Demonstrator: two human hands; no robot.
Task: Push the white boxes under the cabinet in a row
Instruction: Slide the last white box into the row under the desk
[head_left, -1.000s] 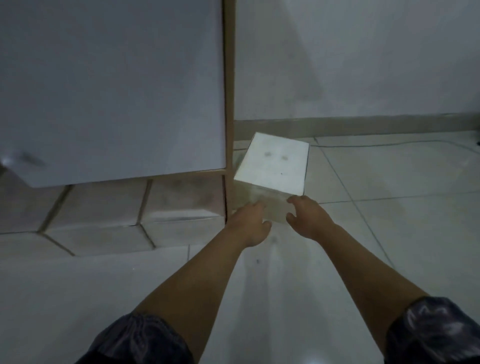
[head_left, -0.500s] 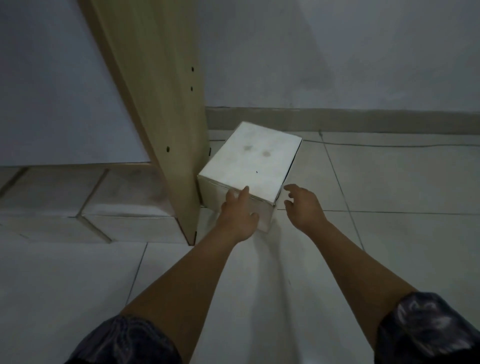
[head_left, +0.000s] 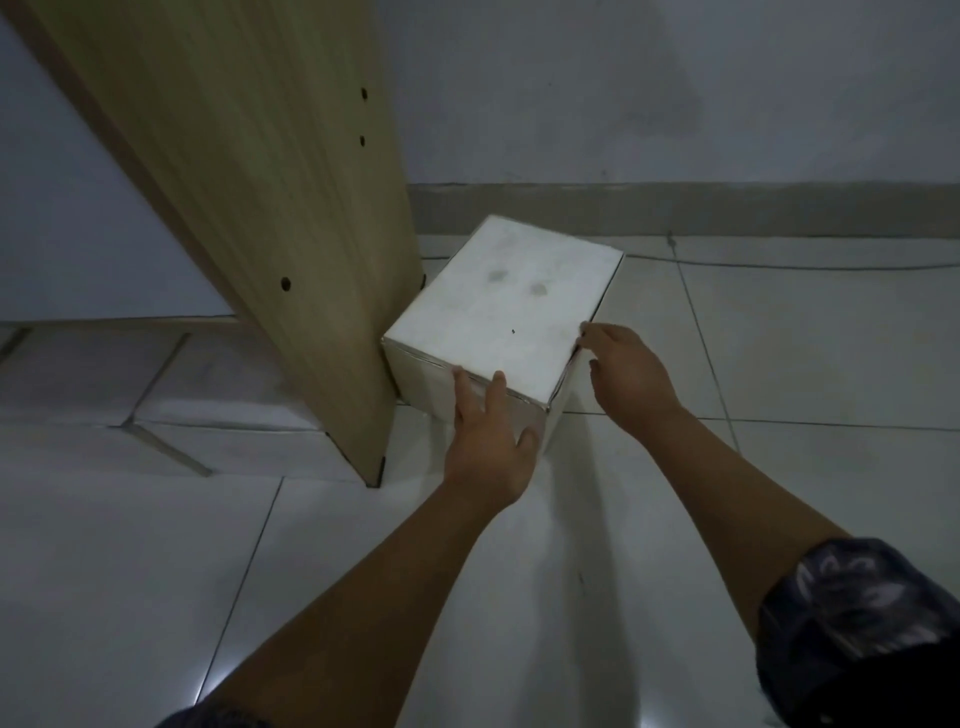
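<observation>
A white box (head_left: 506, 306) stands on the tiled floor, turned at an angle, its left corner against the cabinet's wooden side panel (head_left: 249, 197). My left hand (head_left: 491, 441) lies flat on the box's near face, fingertips reaching over the top edge. My right hand (head_left: 626, 376) touches the box's right side near the top edge, fingers spread. Other white boxes (head_left: 171, 384) sit in a row under the cabinet, left of the panel.
The wall and its grey skirting (head_left: 727, 208) run behind the box. A thin cable (head_left: 810, 266) lies along the floor by the skirting. Pale floor tiles (head_left: 779, 364) stretch to the right and towards me.
The view swung right, so the cabinet's side panel now shows. My left hand slid up the near face, and my right hand moved from the front corner to the box's right side.
</observation>
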